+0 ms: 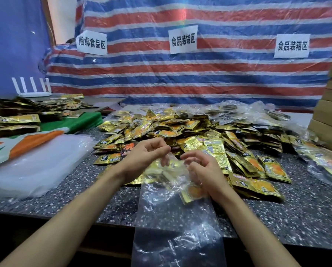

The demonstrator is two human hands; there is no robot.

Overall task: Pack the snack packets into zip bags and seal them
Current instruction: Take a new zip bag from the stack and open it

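Head view looks down on a speckled surface [305, 218] where both hands work at the mouth of a clear zip bag [173, 218]. The left hand [142, 158] has its fingers curled and pinches one lip of the opening. The right hand [205, 172], also curled, takes the opposite lip, so each grip is closed on the plastic rather than on a packet. Holding the two lips apart like this looks meant to open the mouth toward the pile, so that packets can be slid straight in.

The bag lies flat between the forearms, with its mouth against the near edge of the pile and its bottom end hanging over the front edge of the surface. It is thin, wrinkled and glossy, and catches the light in white streaks. A few gold packets show through its upper part, though I cannot tell whether they lie inside it or under it. The lower part looks empty, so filling seems barely begun and sealing is not yet due.

Snack packets [180, 128] in gold foil with orange print are heaped just beyond the hands, within easy reach. A stack of empty clear bags [40, 166] sits to the left, and filled bags [228, 110] lie behind the pile.
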